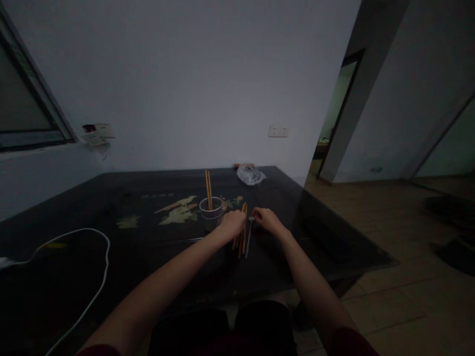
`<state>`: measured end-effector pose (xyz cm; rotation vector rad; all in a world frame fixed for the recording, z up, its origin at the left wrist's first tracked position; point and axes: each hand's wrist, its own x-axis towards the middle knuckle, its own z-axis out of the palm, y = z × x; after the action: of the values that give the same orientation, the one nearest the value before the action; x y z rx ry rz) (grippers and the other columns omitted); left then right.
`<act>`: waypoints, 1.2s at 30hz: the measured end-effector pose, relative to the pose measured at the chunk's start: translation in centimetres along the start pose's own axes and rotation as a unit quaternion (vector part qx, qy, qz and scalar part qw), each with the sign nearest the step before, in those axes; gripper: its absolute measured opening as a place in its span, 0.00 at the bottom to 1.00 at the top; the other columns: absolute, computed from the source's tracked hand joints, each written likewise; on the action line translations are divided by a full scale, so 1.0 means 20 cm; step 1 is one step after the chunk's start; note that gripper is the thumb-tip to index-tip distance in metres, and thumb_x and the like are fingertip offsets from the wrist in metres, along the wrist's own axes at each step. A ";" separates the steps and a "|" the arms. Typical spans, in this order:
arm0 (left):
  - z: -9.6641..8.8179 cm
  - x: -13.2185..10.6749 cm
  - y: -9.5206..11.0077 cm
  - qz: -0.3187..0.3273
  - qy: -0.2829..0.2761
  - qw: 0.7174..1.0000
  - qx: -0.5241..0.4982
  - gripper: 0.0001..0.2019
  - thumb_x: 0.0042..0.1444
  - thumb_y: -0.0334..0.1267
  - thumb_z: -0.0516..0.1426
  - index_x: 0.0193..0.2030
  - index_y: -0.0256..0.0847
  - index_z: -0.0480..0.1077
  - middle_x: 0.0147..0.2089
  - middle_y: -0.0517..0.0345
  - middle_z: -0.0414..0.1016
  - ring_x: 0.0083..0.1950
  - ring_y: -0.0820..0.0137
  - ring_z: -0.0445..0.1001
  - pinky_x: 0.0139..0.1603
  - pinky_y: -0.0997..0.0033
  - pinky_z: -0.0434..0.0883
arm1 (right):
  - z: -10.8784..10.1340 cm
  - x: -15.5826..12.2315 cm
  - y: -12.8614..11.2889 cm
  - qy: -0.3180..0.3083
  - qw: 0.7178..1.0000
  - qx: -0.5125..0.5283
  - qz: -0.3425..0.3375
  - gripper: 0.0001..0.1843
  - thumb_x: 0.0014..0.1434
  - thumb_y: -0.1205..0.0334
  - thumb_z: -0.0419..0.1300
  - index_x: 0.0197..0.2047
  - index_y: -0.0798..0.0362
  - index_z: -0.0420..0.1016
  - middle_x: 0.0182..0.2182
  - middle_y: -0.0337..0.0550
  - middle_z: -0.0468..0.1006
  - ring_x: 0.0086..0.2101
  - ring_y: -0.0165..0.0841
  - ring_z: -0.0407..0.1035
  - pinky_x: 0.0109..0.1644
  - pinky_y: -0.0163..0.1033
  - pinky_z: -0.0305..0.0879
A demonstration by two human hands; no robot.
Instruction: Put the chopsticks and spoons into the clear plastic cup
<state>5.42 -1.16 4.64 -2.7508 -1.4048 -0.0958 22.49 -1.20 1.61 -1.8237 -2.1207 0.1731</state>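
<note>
Chopsticks [240, 244] sit in a loose bundle at the desk's [141, 247] near side, under the left hand [234, 222], whose grip is curled closed around their upper part. The right hand [267, 218], fingers bent, is at the wider top end of a pale stick [248, 242] just beside the bundle; whether its grip has hold of it, I cannot tell. Beyond the left hand, a clear cup [211, 216] holds two upright sticks [209, 190].
</note>
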 end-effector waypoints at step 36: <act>0.05 0.20 0.02 -0.115 -0.069 0.991 0.014 0.16 0.57 0.39 0.53 0.49 0.35 0.73 0.48 0.38 0.76 0.52 0.56 0.73 0.49 0.61 0.70 | -0.01 -0.01 -0.02 0.019 0.999 0.013 0.047 0.10 0.60 0.63 0.53 0.43 0.49 0.74 0.39 0.44 0.79 0.41 0.33 0.72 0.38 0.32 0.58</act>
<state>8.04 1.91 3.93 -2.6061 -1.7395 0.1077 22.28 -1.38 1.91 -1.8980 -1.9976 0.1865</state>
